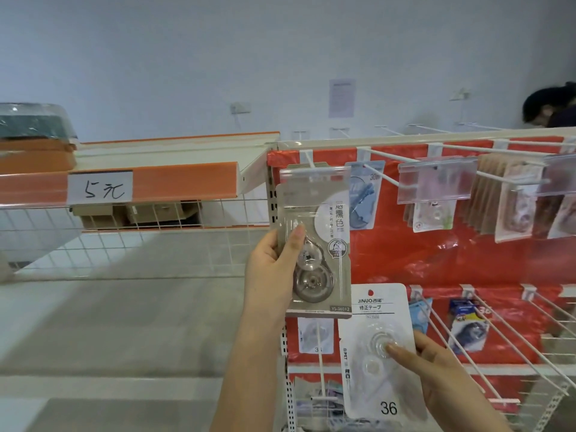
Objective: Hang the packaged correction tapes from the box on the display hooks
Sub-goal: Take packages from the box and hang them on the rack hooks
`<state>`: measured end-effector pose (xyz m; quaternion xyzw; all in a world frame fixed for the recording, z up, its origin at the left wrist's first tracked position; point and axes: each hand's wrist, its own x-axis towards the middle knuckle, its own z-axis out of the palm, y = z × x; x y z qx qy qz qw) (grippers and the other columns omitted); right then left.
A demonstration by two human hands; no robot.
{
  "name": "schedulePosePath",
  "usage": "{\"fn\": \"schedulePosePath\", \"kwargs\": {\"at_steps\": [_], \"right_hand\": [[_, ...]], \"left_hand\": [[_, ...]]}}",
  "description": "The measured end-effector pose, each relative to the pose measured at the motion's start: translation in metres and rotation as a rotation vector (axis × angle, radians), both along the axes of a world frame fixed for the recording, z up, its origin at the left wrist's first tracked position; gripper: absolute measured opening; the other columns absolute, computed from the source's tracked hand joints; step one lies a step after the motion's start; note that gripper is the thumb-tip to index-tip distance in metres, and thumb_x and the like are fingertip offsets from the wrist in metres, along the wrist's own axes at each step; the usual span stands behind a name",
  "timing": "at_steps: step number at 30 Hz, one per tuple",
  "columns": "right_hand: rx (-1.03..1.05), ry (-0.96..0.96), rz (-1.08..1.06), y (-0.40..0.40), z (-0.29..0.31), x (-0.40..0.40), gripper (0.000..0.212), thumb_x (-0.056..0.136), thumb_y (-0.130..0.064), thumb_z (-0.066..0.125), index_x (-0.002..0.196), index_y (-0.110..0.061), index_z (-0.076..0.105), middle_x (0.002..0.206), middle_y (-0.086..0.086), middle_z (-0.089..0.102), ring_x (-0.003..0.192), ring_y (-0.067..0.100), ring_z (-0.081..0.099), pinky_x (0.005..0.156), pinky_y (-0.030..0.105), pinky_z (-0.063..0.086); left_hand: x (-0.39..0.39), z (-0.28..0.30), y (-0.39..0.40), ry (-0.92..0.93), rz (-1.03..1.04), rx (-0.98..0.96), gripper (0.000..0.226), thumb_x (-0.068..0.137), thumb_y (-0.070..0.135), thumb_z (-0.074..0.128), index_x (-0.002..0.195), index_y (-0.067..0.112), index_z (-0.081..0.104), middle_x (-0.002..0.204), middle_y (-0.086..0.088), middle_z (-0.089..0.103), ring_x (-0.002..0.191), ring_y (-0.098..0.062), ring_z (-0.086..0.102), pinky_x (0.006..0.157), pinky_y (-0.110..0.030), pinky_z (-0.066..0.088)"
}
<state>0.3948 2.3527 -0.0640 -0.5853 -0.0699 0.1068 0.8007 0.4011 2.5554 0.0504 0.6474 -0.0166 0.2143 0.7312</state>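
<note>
I have the left hand (274, 263) raised at the top row of the display, its fingers and thumb gripping a grey packaged correction tape (316, 244) by its left edge, thumb pressed on the clear blister. The pack stands upright, its top edge up against the white display hook (310, 160) at the far left of the red backing panel (405, 251); whether the hook passes through the pack's hang hole I cannot tell, since a clear price-tag holder (314, 176) covers that spot.

Lower and to the right, my right hand (436, 372) holds a white packaged correction tape (378, 347), thumb on the blister front and fingers behind the card. It is printed with "36" near its bottom and tilts slightly, in front of the lower row of hooks, not on any of them.

More packs hang along the upper hooks to the right. On the left, an orange shelf edge carries a handwritten price label (100, 186).
</note>
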Motion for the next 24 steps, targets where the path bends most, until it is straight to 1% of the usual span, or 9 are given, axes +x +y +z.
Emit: {"fn": "schedulePosePath", "kwargs": {"at_steps": [3,5,8,10,12,15,19,21,24], "right_hand": [[-0.022,-0.016,-0.011,0.002,0.001,-0.003,0.099,0.011,-0.041,0.096,0.099,-0.004,0.071,0.098,0.019,0.072,0.086,0.032,0.071,0.064,0.032,0.059],[-0.03,-0.026,-0.009,0.002,0.002,-0.004,0.097,0.013,-0.043,0.095,0.099,-0.006,0.071,0.099,0.018,0.072,0.087,0.031,0.071,0.068,0.033,0.058],[-0.013,-0.022,0.001,0.003,0.001,-0.006,0.089,0.016,-0.042,0.096,0.095,-0.009,0.075,0.101,0.018,0.072,0.091,0.033,0.07,0.081,0.042,0.051],[-0.011,-0.009,-0.013,0.002,-0.001,-0.006,0.087,0.017,-0.041,0.096,0.095,-0.009,0.075,0.102,0.019,0.072,0.092,0.034,0.07,0.083,0.043,0.05],[-0.014,0.003,-0.014,0.001,-0.003,-0.005,0.084,0.018,-0.04,0.097,0.094,-0.011,0.076,0.102,0.019,0.072,0.092,0.034,0.07,0.083,0.043,0.05],[-0.027,-0.006,-0.028,0.0,-0.003,-0.006,0.082,0.017,-0.044,0.096,0.092,-0.015,0.077,0.102,0.016,0.072,0.092,0.032,0.07,0.086,0.044,0.049],[-0.025,-0.033,-0.037,-0.001,0.0,-0.009,0.082,0.019,-0.046,0.095,0.091,-0.012,0.076,0.101,0.014,0.073,0.09,0.029,0.071,0.08,0.041,0.049],[-0.026,-0.034,-0.037,-0.003,0.0,-0.01,0.082,0.019,-0.047,0.095,0.091,-0.012,0.076,0.102,0.014,0.073,0.091,0.029,0.071,0.082,0.042,0.049],[-0.024,-0.008,-0.054,-0.007,-0.003,-0.009,0.083,0.014,-0.047,0.095,0.088,-0.015,0.077,0.099,0.016,0.073,0.089,0.031,0.071,0.085,0.044,0.049]], "left_hand": [[-0.003,0.004,0.001,-0.034,-0.002,0.04,0.032,0.072,0.052,0.06,0.083,0.023,0.068,0.09,-0.019,0.069,0.078,-0.025,0.062,0.081,-0.049,0.054],[-0.004,0.002,0.001,-0.052,-0.006,0.036,0.031,0.074,0.051,0.06,0.084,0.023,0.068,0.093,-0.023,0.068,0.078,-0.023,0.061,0.08,-0.047,0.055],[-0.001,-0.005,0.001,-0.062,-0.008,0.016,0.033,0.075,0.05,0.061,0.091,0.023,0.07,0.09,-0.013,0.072,0.084,-0.021,0.066,0.083,-0.044,0.054],[0.002,-0.011,0.001,-0.053,0.001,-0.023,0.033,0.073,0.05,0.062,0.092,0.024,0.069,0.087,-0.002,0.074,0.089,-0.021,0.069,0.086,-0.043,0.055],[0.004,-0.014,0.001,-0.07,0.02,-0.031,0.032,0.072,0.049,0.061,0.093,0.027,0.069,0.087,0.003,0.075,0.091,-0.019,0.07,0.083,-0.039,0.056],[0.005,-0.018,-0.002,-0.098,0.034,-0.007,0.031,0.074,0.048,0.059,0.098,0.029,0.067,0.091,0.005,0.075,0.091,-0.018,0.07,0.08,-0.035,0.057],[0.008,-0.023,-0.006,-0.114,0.032,-0.004,0.032,0.075,0.045,0.058,0.102,0.029,0.064,0.095,0.006,0.074,0.092,-0.016,0.071,0.081,-0.036,0.058],[0.008,-0.023,-0.006,-0.145,0.041,-0.004,0.029,0.076,0.043,0.059,0.1,0.028,0.064,0.092,0.006,0.075,0.091,-0.016,0.07,0.079,-0.032,0.058],[0.007,-0.018,-0.006,-0.17,0.055,-0.003,0.026,0.076,0.043,0.059,0.095,0.027,0.066,0.084,0.007,0.074,0.085,-0.013,0.07,0.074,-0.026,0.057]]}}
